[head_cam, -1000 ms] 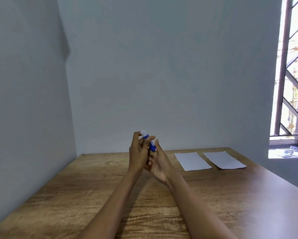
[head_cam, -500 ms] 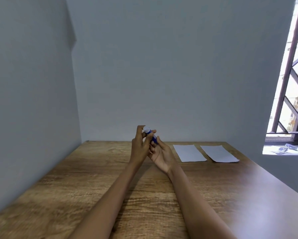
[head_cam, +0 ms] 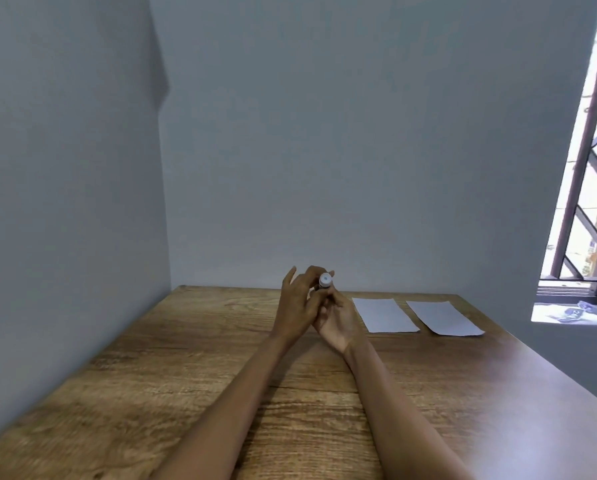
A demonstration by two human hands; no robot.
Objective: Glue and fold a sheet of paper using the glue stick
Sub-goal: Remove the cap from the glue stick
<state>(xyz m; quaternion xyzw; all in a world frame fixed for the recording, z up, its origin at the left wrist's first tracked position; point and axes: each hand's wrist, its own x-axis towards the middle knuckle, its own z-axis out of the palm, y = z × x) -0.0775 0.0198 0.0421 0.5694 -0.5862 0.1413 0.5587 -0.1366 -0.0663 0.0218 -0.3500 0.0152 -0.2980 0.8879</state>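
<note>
Both my hands hold a blue glue stick (head_cam: 324, 281) above the far middle of the wooden table (head_cam: 193, 368). Its white cap end faces me. My left hand (head_cam: 299, 304) pinches the cap end with thumb and fingers. My right hand (head_cam: 338, 318) wraps the body from below, and most of the blue tube is hidden by fingers. Two white paper sheets lie flat to the right of my hands: a nearer sheet (head_cam: 383, 315) and a further right sheet (head_cam: 442, 317).
Grey walls close the table at the back and on the left. A barred window (head_cam: 588, 188) stands at the right, with small objects on its sill (head_cam: 574, 311). The table's right edge runs diagonally toward me.
The glue stick has tilted so its white cap end now faces me instead of pointing up-left. My hands sit slightly lower and my view has shifted a little to the left.
</note>
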